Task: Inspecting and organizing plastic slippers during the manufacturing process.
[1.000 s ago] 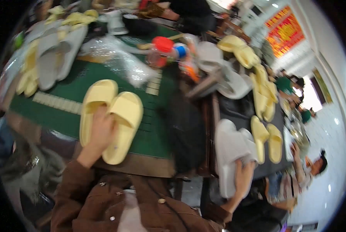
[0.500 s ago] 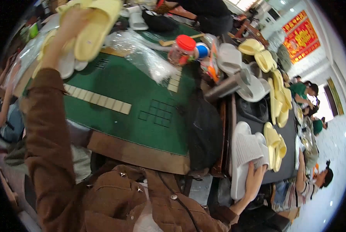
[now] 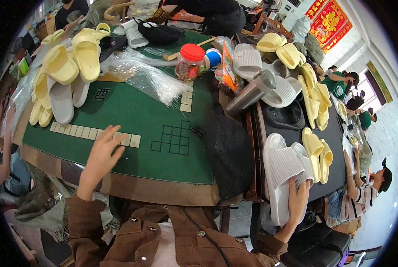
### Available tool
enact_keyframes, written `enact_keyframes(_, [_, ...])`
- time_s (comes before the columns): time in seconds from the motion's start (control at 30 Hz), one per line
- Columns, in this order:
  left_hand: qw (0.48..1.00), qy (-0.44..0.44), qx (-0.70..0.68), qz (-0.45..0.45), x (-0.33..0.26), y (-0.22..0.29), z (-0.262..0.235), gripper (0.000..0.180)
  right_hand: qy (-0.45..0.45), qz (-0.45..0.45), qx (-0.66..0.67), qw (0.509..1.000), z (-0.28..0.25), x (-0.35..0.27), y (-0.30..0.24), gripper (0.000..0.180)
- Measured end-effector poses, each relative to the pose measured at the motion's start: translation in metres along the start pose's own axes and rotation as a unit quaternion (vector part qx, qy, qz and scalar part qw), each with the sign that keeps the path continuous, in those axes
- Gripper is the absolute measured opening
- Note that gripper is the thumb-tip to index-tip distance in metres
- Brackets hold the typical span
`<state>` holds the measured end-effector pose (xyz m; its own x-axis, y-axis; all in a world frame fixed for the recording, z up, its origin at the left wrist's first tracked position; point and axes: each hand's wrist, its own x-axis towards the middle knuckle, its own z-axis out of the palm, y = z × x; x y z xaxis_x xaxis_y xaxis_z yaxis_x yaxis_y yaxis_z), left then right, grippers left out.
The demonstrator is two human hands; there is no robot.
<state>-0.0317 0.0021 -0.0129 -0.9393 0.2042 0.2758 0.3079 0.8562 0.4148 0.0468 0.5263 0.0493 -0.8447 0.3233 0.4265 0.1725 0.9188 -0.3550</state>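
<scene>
My left hand [image 3: 102, 153] hovers empty with fingers spread over the near edge of the green game table [image 3: 132, 120], close to a row of pale tiles [image 3: 74, 132]. A pair of yellow slippers [image 3: 74, 58] lies on a heap of slippers at the table's far left. My right hand [image 3: 298, 200] grips a pair of white ribbed slippers [image 3: 282, 171] standing on the dark side table [image 3: 328, 133] at my right.
A red-lidded jar [image 3: 191, 62], clear plastic bags [image 3: 150, 78] and a steel flask [image 3: 250, 93] sit at the table's far side. More yellow and white slippers [image 3: 312, 98] cover the side table. A black bag [image 3: 228, 151] hangs between the tables. People sit at right.
My left hand carried the yellow slipper pair from the table's near edge to the far-left heap, let go, and came back empty. My right hand stays on the white slippers.
</scene>
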Motion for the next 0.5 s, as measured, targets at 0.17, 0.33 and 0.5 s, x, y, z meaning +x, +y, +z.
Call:
enact_keyframes(0.17, [0.997, -0.071, -0.002, 0.032, 0.014, 0.021, 0.001, 0.034, -0.018, 0.02, -0.069, 0.997, 0.003, 0.017, 0.031, 0.036])
enact_keyframes(0.33, [0.996, -0.075, 0.006, 0.039, 0.043, 0.028, 0.011, 0.036, 0.031, 0.107, -0.067, 0.991, -0.002, 0.046, 0.056, 0.027])
enact_keyframes(0.5, [0.995, -0.098, -0.006, 0.017, 0.07, 0.038, 0.037, 0.04, 0.012, 0.223, 0.053, 0.973, -0.009, 0.043, 0.09, 0.031])
